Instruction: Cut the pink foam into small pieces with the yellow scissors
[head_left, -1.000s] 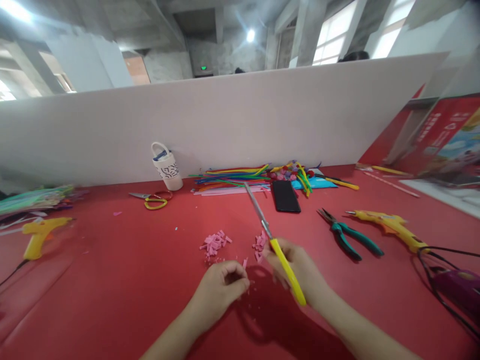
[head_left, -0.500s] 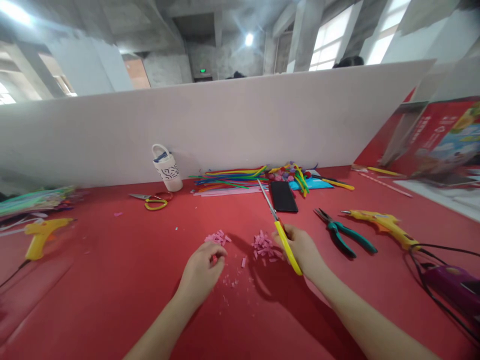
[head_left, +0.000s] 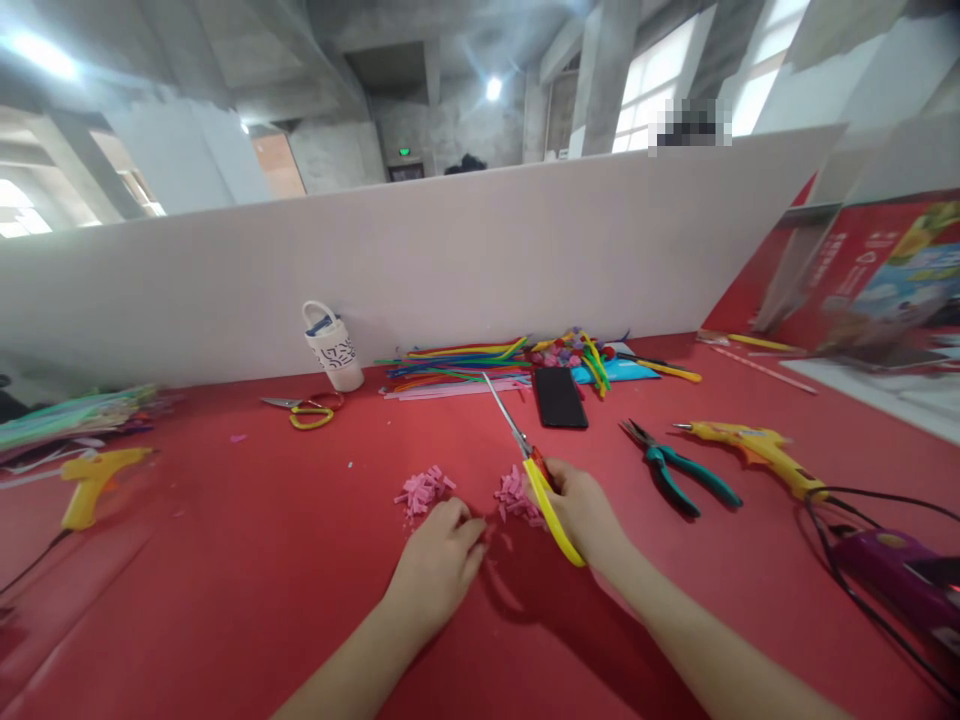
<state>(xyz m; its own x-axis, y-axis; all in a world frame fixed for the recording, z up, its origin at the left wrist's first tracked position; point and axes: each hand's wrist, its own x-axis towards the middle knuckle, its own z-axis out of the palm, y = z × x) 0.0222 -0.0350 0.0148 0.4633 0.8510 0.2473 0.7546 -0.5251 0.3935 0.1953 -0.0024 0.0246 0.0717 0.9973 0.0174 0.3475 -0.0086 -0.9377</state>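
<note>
My right hand (head_left: 589,510) grips a pair of scissors (head_left: 553,512) with yellow and red handles, its blades pointing up and away to the left. Under and beside these fingers lies a heap of small pink strips (head_left: 517,497). My left hand (head_left: 439,560) is low over the table between that heap and a second pink heap (head_left: 424,491), its fingers drawn together. Whatever is between the left fingertips is hidden. Both heaps rest on the red tabletop (head_left: 285,570).
Pliers (head_left: 667,470) and a yellow glue gun (head_left: 757,448) lie at right; another glue gun (head_left: 97,485) is at left. Behind are spare scissors (head_left: 311,410), a white cup (head_left: 335,352), coloured pipe cleaners (head_left: 457,365) and a black phone (head_left: 560,397). A white partition (head_left: 450,260) stands behind.
My left hand has moved right, off the left heap to the spot where a loose pink strip lay. The scissors, still in my right hand, have shifted slightly left.
</note>
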